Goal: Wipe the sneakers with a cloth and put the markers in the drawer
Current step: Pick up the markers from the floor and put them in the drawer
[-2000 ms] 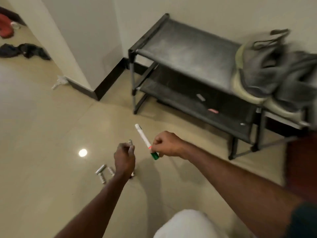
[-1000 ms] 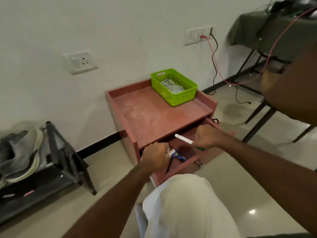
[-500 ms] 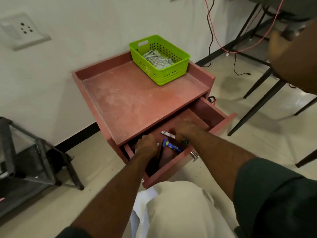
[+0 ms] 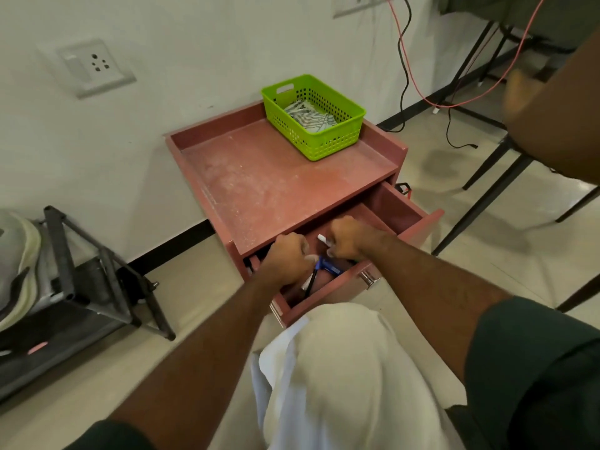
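Both hands reach into the open drawer [image 4: 418, 219] of a red bedside cabinet [image 4: 276, 177]. My right hand [image 4: 350, 237] is shut on a white marker [image 4: 324, 239] whose tip sticks out to the left. My left hand [image 4: 287, 258] is closed low in the drawer; what it holds is hidden. A blue-capped marker [image 4: 328, 267] and a thin black pen [image 4: 312, 280] lie in the drawer between my hands. A grey sneaker [image 4: 16, 267] rests on the shoe rack [image 4: 84, 287] at the far left. A white cloth [image 4: 269, 368] hangs by my knee.
A green basket [image 4: 324, 138] with a striped cloth stands on the cabinet's back right corner. Black chair legs [image 4: 487, 170] and red and black cables [image 4: 409, 60] are to the right. Another person's arm [image 4: 558, 102] intrudes at the upper right.
I turned from the floor by the shoe rack to the cabinet. Both hands, carrying markers, went down into the open drawer and now sit deeper in it.
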Demonstrator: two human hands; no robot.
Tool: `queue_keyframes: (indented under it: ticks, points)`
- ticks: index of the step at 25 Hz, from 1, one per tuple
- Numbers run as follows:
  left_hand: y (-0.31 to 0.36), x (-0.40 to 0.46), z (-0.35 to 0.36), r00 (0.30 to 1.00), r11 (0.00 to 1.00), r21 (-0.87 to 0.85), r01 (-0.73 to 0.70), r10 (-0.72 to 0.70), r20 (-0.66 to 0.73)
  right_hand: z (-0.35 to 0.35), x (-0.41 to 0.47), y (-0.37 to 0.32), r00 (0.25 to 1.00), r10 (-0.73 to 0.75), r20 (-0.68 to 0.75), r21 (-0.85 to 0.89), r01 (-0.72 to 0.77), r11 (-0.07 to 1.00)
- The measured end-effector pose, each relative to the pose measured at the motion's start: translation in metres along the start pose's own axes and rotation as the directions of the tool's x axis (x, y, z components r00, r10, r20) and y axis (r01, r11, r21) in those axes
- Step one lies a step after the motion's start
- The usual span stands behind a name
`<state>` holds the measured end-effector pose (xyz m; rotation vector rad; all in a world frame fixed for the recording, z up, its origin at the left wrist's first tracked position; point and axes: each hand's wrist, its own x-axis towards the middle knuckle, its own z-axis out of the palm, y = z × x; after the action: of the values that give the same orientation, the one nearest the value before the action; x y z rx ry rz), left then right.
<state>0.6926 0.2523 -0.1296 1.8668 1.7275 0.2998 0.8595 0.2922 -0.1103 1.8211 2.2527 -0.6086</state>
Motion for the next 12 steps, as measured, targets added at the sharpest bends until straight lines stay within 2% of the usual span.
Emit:
queue_keyframes:
  ticks: [2, 5, 9, 12]
  points:
    - [0.004, -0.024, -0.028, 0.995, 0.992, -0.077, -0.096, 0.093, -0.040, -0.018, -0.021, -0.007, 0.979, -0.100, -0.180, 0.092, 0.118, 0.989]
    - [-0.001, -0.062, -0.078, 0.980, 0.982, -0.101, -0.162, 0.149, -0.130, -0.047, -0.052, -0.031, 0.878, -0.214, -0.428, 0.150, 0.303, 0.941]
    - [-0.027, -0.130, -0.151, 0.942, 0.988, -0.048, -0.150, 0.128, -0.311, -0.073, -0.081, -0.093, 0.768, -0.379, -0.515, 0.046, 0.467, 0.883]
    - [-0.055, -0.180, -0.196, 0.912, 0.996, 0.011, -0.088, 0.085, -0.401, -0.075, -0.090, -0.147, 0.744, -0.429, -0.512, 0.051, 0.526, 0.849]
